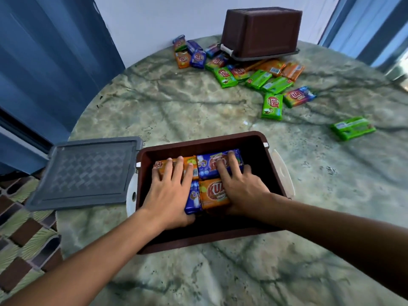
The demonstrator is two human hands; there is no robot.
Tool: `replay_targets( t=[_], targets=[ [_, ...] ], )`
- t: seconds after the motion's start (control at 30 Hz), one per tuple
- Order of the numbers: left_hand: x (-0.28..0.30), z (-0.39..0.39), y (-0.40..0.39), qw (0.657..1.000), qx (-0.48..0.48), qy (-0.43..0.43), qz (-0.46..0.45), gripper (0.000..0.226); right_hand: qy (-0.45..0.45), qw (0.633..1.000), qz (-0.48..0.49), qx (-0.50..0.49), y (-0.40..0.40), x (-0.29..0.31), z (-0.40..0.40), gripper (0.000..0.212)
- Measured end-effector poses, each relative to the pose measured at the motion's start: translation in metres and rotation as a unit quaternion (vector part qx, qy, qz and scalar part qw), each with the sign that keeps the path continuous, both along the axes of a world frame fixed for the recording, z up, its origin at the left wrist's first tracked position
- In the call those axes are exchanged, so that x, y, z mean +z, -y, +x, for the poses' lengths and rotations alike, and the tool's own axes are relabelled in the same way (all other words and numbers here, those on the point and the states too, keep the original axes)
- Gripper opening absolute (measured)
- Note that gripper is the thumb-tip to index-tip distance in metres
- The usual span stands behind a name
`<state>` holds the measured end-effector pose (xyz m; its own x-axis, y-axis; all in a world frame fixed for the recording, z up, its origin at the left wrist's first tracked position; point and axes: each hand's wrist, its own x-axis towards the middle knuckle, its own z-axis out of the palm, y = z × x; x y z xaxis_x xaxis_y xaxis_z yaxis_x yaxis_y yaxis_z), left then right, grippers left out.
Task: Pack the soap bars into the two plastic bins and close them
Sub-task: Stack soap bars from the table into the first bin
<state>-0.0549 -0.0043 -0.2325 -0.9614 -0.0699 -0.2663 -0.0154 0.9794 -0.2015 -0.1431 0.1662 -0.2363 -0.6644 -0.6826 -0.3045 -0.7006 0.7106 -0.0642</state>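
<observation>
Where the marbled green tabletop [176, 111] comes nearest the camera, an open brown plastic bin [273, 173] sits with both hands reaching down into it. The left hand [170, 195] lies flat, fingers [177, 171] spread across an orange soap bar [189, 165] and over a blue one [192, 200] beside it, pressing rather than gripping. The right hand [240, 186] likewise rests palm-down, fingers splayed over a blue soap bar [209, 166] and touching an orange bar [213, 193] nearer the camera; neither hand closes around anything. Just left of the bin lies its grey lid [86, 173], flat and overhanging the table edge. Farther off, loose green, orange and blue soap bars [272, 104] are scattered about, one green bar [352, 128] apart on the right. Beyond them a second brown bin [261, 33] rests upside down on its lid near the wall.
</observation>
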Motion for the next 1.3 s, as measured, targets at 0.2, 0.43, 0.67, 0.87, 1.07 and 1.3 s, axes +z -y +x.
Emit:
replay_targets(
  t=[0.2, 0.43, 0.67, 0.87, 1.07, 1.3],
  targets=[
    [0.004, -0.008, 0.011, 0.996, -0.056, -0.044, 0.059, 0.124, 0.393, 0.694, -0.415, -0.437, -0.001, 0.009, -0.020, 0.056],
    [0.001, -0.018, 0.005, 0.991, -0.099, -0.041, 0.085, 0.113, 0.506, 0.534, -0.378, -0.562, 0.035, 0.005, -0.027, 0.073],
    [0.013, -0.027, -0.005, 0.990, -0.123, -0.011, 0.065, 0.121, 0.476, 0.561, -0.383, -0.559, 0.005, 0.011, -0.035, 0.040],
    [-0.002, -0.045, -0.001, 0.976, -0.199, -0.029, 0.088, 0.112, 0.454, 0.555, -0.369, -0.592, 0.029, 0.012, -0.032, 0.052],
    [-0.012, -0.044, 0.001, 0.971, -0.200, -0.057, 0.113, 0.105, 0.503, 0.495, -0.393, -0.590, 0.016, 0.013, -0.030, 0.062],
    [-0.013, -0.044, -0.025, 0.957, -0.259, -0.107, 0.076, 0.116, 0.467, 0.452, -0.447, -0.615, 0.002, 0.009, -0.014, 0.046]
  ],
)
